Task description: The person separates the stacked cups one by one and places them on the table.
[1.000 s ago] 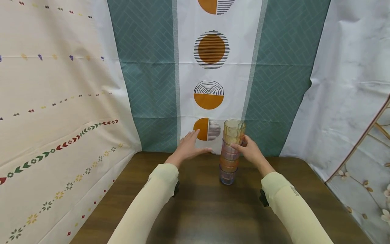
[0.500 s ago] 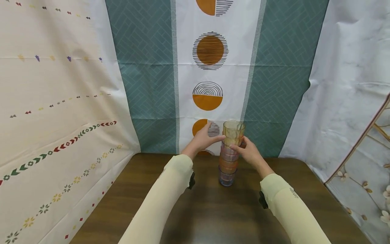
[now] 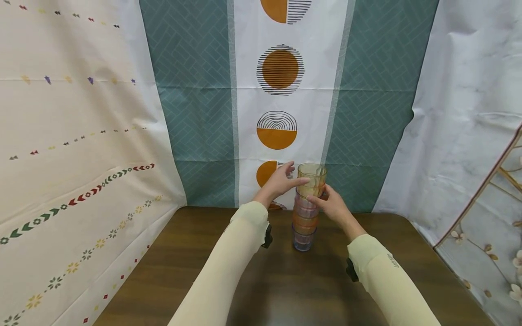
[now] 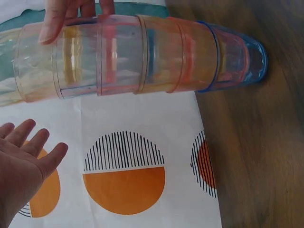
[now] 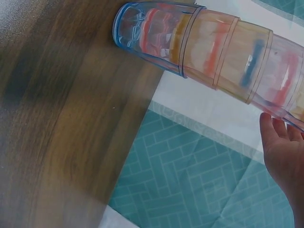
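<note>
Stack of cups (image 3: 306, 208) stands upright on the wooden table (image 3: 285, 290), toward its 12 o'clock edge; the right hand (image 3: 332, 206) pinches it at mid-height from 3 o'clock — seemingly to steady it; the left hand (image 3: 281, 181) — fingers straight, holding nothing — meets the top yellow cup (image 3: 311, 177) at 9 o'clock.

Dark wood-grain table (image 3: 163, 271) fills the lower frame, its far edge meeting hung cloth on three sides. Back wall: teal herringbone-print curtain (image 3: 191, 104) with a white centre strip (image 3: 281, 27) carrying a vertical row of orange circles and half-circles with black line hatching. Left: cream cloth (image 3: 73, 136) with rows of small coloured arrow and flower motifs; right: pale marbled sheet (image 3: 465, 90), and at the far right edge a floral-print panel (image 3: 489, 244) with a thin brown diagonal border; light is even and diffuse.
</note>
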### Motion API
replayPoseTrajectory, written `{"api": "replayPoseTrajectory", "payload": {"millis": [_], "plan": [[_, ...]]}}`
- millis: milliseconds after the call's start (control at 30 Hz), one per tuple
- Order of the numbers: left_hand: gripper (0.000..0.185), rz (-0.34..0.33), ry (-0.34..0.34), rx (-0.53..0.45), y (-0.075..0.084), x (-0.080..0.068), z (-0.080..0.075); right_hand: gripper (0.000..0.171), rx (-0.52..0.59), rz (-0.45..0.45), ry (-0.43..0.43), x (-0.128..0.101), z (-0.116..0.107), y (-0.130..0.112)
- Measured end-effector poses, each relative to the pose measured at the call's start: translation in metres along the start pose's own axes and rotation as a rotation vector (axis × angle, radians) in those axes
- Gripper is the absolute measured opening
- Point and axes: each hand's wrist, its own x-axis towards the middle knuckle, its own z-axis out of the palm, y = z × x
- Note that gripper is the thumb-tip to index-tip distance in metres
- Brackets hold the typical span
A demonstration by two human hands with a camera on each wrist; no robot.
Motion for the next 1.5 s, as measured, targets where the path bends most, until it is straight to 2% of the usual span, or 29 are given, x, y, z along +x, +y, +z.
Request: {"api": "replayPoseTrajectory", "payload": {"millis": [233, 600, 700, 800, 900, 967, 1067, 1167, 1300, 1500], "plan": [[0.089, 0.005, -0.026, -0.059, 0.003, 0.0, 0.004, 0.081, 0.022, 0.002, -0.006, 0.0, 0.006, -0.004], [0.085, 0.002, -0.017, -0.051, 0.002, 0.002, 0.007, 0.079, 0.013, 0.002, -0.007, -0.001, 0.01, -0.008], [0.084, -0.003, -0.011, -0.078, 0.001, 0.003, 0.006, 0.079, 0.014, -0.003, -0.006, 0.0, 0.012, -0.008], [0.083, -0.022, 0.027, -0.149, 0.005, 0.004, 0.001, 0.079, 0.015, 0.002, -0.005, 0.001, 0.012, -0.008], [0.081, -0.015, 0.087, -0.268, 0.016, 0.007, -0.008, 0.084, 0.024, 0.008, -0.013, 0.001, 0.012, -0.007], [0.081, 0.012, 0.122, -0.317, 0.027, 0.009, -0.019, 0.085, 0.027, 0.014, -0.011, 0.0, 0.011, -0.006], [0.081, 0.05, 0.164, -0.347, 0.043, 0.012, -0.037, 0.087, 0.012, 0.018, -0.005, 0.0, 0.006, -0.005], [0.08, 0.081, 0.189, -0.36, 0.05, 0.012, -0.055, 0.088, -0.007, 0.027, 0.002, -0.001, 0.001, -0.003], [0.076, 0.094, 0.213, -0.354, 0.045, 0.005, -0.076, 0.089, -0.01, 0.03, 0.006, -0.001, 0.0, -0.001], [0.083, 0.024, 0.259, -0.287, 0.023, -0.009, -0.097, 0.089, -0.001, 0.023, 0.006, -0.002, 0.001, -0.001]]}}
